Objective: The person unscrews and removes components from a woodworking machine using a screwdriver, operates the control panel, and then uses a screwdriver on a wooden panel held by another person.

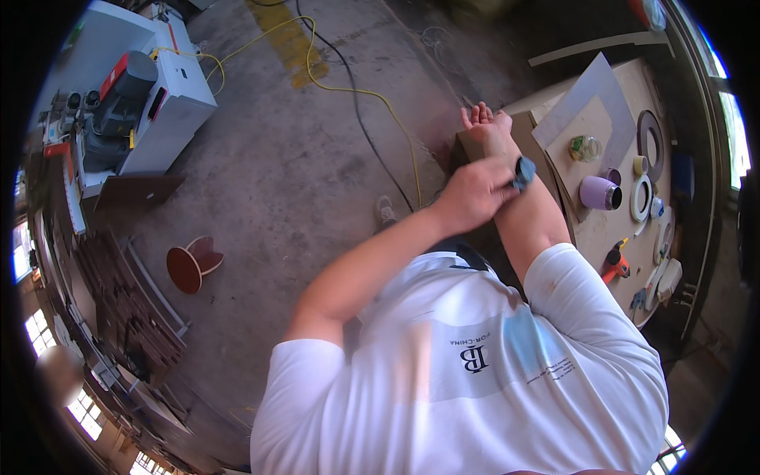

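Note:
My left hand point(475, 194) reaches across my body to my right forearm, its fingers bent and slightly blurred. At its fingertips, against the side of the forearm near the wrist, is a blue-grey rounded thing point(523, 172) that looks like a wristwatch; its strap, if any, is hidden. My right hand point(485, 123) is held out beyond it, palm up, fingers loosely apart and holding nothing. It is beside the near corner of a brown worktable point(590, 229).
The worktable holds a lilac cup point(595, 192), a glass jar point(585, 148), a flat grey sheet point(566, 107), several rolls point(641, 198) and an orange-black tool point(616, 264). Cables point(388, 103) cross the floor. A round red-brown stool point(184, 271) and a white machine point(186, 91) stand left.

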Tool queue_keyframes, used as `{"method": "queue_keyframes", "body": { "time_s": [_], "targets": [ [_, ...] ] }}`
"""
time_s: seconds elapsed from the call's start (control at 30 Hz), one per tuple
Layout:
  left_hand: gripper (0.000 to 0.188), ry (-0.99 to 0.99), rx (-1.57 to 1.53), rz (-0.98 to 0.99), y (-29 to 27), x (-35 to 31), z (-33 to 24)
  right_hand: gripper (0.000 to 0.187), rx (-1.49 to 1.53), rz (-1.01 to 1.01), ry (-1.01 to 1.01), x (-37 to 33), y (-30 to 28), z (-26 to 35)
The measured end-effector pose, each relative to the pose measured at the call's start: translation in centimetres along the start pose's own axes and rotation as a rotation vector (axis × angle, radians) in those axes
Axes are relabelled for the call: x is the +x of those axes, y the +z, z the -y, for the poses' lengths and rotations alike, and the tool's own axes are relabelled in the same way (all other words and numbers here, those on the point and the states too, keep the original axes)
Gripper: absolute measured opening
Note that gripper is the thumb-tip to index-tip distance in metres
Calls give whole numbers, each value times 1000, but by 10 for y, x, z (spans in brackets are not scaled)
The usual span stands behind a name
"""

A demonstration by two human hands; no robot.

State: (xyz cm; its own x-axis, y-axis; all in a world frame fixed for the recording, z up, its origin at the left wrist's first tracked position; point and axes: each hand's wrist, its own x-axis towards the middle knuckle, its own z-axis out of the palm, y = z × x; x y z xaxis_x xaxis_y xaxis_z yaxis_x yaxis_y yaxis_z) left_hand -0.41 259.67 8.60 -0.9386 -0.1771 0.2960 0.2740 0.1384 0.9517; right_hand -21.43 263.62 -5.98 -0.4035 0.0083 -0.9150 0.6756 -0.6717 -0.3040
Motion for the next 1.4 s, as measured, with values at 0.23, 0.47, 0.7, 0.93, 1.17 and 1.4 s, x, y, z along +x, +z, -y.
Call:
{"method": "queue_keyframes", "body": {
  "time_s": [0.23,0.47,0.7,0.93,1.17,1.4],
  "targets": [
    [15,180,186,-169,20,-19,12,45,3,-102,66,13,-6,0],
    [23,-323,173,-341,-9,9,93,44,42,17,57,14,18,-12],
    [21,-106,-215,95,7,-32,-18,40,28,-150,-20,15,11,13],
    [22,14,249,-233,3,-6,39,31,-51,-210,-2,20,14,-20],
    [20,-241,354,-238,-28,38,67,29,-383,37,-77,131,-38,30],
    [30,609,425,-166,-21,-13,-92,30,-47,-329,-39,18,2,-7]
  ]
}}
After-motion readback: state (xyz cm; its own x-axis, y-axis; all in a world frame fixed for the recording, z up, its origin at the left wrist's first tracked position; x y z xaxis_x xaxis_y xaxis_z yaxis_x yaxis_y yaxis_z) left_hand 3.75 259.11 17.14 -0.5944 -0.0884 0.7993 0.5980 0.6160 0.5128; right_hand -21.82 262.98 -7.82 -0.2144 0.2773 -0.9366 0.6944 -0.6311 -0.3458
